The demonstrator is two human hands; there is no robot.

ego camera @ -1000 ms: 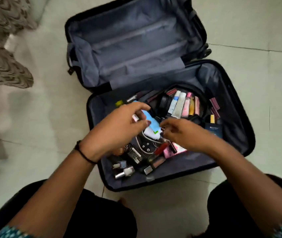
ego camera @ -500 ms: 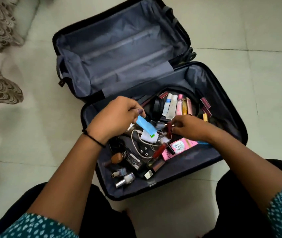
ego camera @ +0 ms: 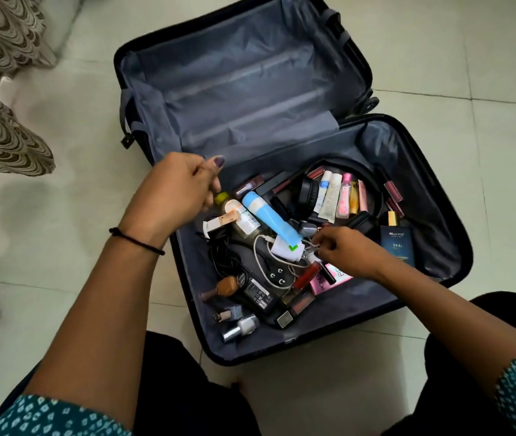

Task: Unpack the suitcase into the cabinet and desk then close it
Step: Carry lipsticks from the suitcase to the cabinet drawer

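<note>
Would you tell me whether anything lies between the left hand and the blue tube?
Nothing visible does: the blue tube lies uncovered on top, just right of the left hand. The right hand pinches a small item.

Under you is a pale tiled floor [ego camera: 470, 58], glossy, with thin grout lines crossing it. One line runs off toward the floor's right side from behind the case. Directly on the tiles lies the open suitcase [ego camera: 250, 89], dark-shelled with grey lining. It is spread in two halves, one farther from you and one nearer, and set at a slant to the grout lines. Along the floor's left side a patterned fabric [ego camera: 2, 133] in brown and cream waves hangs down to the tiles, well apart from the case. Your legs in black trousers [ego camera: 187, 388] rest on the floor either side of the case's near corner.
</note>
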